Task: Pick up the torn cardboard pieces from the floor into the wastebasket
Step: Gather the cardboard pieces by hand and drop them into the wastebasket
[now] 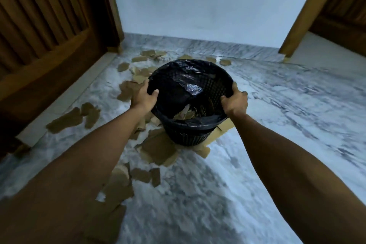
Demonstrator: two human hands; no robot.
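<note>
A black mesh wastebasket [190, 134] lined with a black plastic bag stands in the middle of the marble floor, tilted slightly towards me. My left hand [143, 96] grips its left rim and my right hand [235, 101] grips its right rim. A few brown cardboard scraps [188, 114] lie inside at the bottom. Several torn cardboard pieces [158, 148] are scattered on the floor around and under the basket, more [65, 121] lie to the left, and others [150, 53] near the far wall.
A wooden door [45, 35] stands on the left and another wooden frame [309, 10] on the right. A pale wall with a marble skirting [198, 43] closes the far side. Bare marble floor [297, 95] spreads to the right.
</note>
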